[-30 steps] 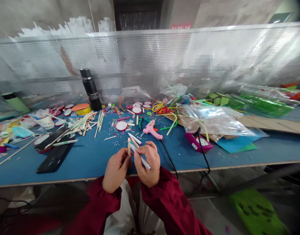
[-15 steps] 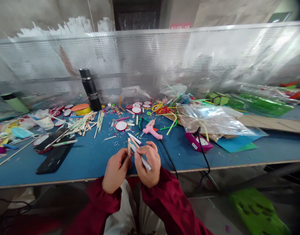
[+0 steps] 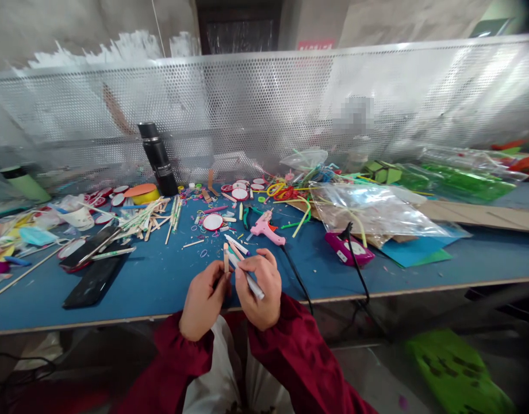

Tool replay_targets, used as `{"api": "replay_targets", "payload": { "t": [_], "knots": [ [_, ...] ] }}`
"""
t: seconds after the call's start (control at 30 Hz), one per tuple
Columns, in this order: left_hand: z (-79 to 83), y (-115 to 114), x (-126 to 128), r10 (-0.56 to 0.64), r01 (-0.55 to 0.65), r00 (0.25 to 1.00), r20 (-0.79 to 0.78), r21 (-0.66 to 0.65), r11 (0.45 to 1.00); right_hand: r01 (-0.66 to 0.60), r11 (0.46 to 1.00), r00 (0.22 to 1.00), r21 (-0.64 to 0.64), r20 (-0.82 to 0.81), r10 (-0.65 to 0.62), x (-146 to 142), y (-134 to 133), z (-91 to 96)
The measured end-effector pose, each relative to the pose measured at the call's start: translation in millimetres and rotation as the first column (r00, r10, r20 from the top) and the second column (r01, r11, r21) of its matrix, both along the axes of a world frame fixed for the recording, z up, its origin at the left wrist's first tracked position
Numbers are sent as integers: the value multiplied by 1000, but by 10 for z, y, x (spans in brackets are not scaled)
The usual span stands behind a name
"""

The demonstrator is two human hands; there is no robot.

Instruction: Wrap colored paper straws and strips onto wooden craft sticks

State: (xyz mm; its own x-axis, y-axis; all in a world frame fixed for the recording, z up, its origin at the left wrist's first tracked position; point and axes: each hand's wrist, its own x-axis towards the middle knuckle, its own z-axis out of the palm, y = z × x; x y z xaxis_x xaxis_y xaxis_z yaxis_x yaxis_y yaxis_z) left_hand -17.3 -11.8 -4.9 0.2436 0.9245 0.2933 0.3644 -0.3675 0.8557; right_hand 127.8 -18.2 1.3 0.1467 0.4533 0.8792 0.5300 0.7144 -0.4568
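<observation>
Only the view slips slightly; both hands keep their pose, so the work seems no further along. The left hand (image 3: pixel 204 300) pinches a stick (image 3: pixel 226 259), lower end hidden. Beside those fingers, the right hand (image 3: pixel 260 292) grips a pen (image 3: pixel 255 286); whether its tip touches is unclear. Beyond the fingertips lies a glue gun (image 3: pixel 268 229).

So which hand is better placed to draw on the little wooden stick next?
Probably the right hand: it holds the pale pen slantwise, with its far end close to the wooden stick. The left hand grips that stick, so it seems better placed to steady it.
</observation>
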Motion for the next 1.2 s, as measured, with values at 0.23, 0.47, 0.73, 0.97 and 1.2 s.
{"api": "replay_targets", "payload": {
  "t": [0.23, 0.47, 0.73, 0.97, 1.2],
  "knots": [
    [24, -18, 0, -12, 12, 1000, 5, -10, 1000, 28, 1000, 999, 8, -25, -27, -2, 5, -24],
    [-28, 2, 2, 0, 0, 1000, 9, 26, 1000, -6, 1000, 1000, 4, 12, 6, -6, 5, 3],
    [18, -17, -1, 9, -8, 1000, -27, 19, 1000, 42, 999, 999, 2, -20, -42, -10, -2, -10],
    [-16, -2, 2, -3, 2, 1000, 15, 29, 1000, -1, 1000, 1000, 15, 7, 1, -10, -1, 1],
    [15, -15, 3, 3, -3, 1000, -1, 17, 1000, 32, 999, 999, 16, -32, -31, -11, -1, -1]
  ]
}}
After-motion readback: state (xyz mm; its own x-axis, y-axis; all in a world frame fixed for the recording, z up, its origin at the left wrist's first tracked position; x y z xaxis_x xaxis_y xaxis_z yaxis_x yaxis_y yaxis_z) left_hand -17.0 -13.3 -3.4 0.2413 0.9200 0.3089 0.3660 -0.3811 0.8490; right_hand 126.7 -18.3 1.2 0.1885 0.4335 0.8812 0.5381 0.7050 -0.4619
